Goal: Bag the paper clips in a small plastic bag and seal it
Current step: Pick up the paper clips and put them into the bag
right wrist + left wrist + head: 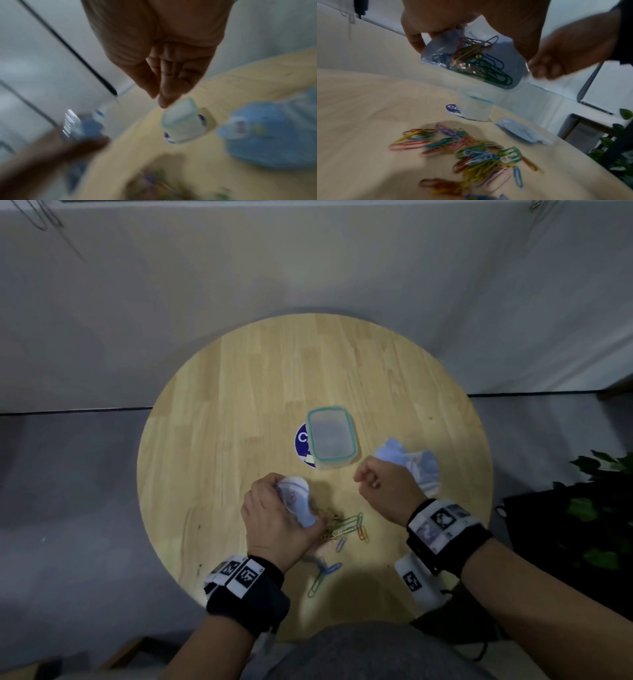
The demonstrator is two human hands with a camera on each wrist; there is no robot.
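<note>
My left hand point(274, 494) grips a small clear plastic bag point(296, 501) above the table. In the left wrist view its fingers point(416, 42) curl round the top of the bag point(510, 67), and several coloured paper clips point(481, 63) lie inside it. A loose pile of coloured paper clips point(344, 527) point(471, 152) lies on the round wooden table point(239, 412) just right of that hand. My right hand point(363, 477) point(159, 96) hovers right of the bag, apart from it. Its fingers are bunched against the thumb, and nothing shows between them.
An empty clear box with a teal rim point(330, 436) point(474, 109) point(180, 121) stands mid-table, partly over a blue round sticker point(303, 440). A stack of spare plastic bags point(414, 465) point(522, 131) point(267, 135) lies right of it. A leafy plant point(596, 508) stands beyond the table's right edge.
</note>
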